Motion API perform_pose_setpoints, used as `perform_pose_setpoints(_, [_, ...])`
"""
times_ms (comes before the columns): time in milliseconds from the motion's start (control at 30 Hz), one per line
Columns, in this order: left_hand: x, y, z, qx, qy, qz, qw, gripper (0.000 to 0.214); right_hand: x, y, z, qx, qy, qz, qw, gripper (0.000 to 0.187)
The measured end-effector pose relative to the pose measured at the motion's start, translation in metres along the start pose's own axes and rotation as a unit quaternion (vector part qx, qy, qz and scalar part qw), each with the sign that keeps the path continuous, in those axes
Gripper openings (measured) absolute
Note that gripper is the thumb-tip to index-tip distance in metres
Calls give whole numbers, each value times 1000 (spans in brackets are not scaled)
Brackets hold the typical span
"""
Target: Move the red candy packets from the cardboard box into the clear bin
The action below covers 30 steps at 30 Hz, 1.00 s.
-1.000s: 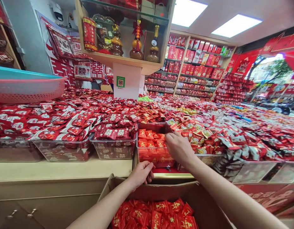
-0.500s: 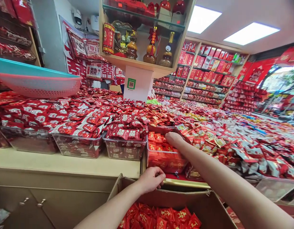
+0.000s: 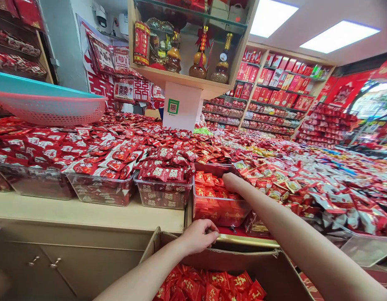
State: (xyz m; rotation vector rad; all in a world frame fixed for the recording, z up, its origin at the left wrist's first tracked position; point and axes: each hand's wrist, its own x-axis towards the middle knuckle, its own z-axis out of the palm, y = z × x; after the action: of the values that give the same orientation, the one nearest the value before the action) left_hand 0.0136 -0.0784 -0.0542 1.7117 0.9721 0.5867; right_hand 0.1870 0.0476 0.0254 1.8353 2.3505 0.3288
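My right hand (image 3: 232, 183) reaches into a clear plastic bin (image 3: 223, 211) of small red packets with gold print (image 3: 208, 190). Its fingers are down among the packets at the bin's right side and hidden from view. Lower and nearer, my left hand (image 3: 201, 236) is loosely curled, thumb towards the index finger, at the far rim of an open cardboard box (image 3: 243, 262). What it holds, if anything, is hidden. Similar red packets with gold lettering (image 3: 218, 286) lie in the bottom of the box.
Clear bins of red-and-white packets (image 3: 163, 194) line the cream counter (image 3: 118, 215) to the left. Heaped packets (image 3: 306, 184) spread right. Pink and teal baskets (image 3: 49, 108) sit at far left. A display cabinet (image 3: 187, 77) overhangs the middle. A blurred shape shows at lower left.
My right hand has shifted slightly right and its fingers sit deeper in the bin. My left hand stays at the box rim. The view has tilted slightly, and a blurred shape has appeared at lower left.
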Motion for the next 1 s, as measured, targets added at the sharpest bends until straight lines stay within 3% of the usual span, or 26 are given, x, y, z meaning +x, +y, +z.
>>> perform_pose_setpoints(200, [1, 2, 0, 2, -5, 5, 1000, 28, -5, -8, -9, 1, 33, 28, 999, 28])
perform_pose_setpoints(333, [1, 4, -1, 8, -5, 8, 1000, 28, 3, -7, -16, 20, 43, -7, 999, 28])
perform_pose_setpoints(467, [2, 3, 0, 9, -8, 8, 1000, 28, 10, -5, -11, 38, 16, -40, 998, 26])
perform_pose_setpoints(633, [3, 2, 1, 32, 5, 9, 999, 27, 14, 0, -3, 41, 5, -29, 999, 25])
perform_pose_setpoints(1000, [3, 1, 0, 38, 2, 21, 999, 28, 9, 0, 2, 66, 71, -14, 995, 22])
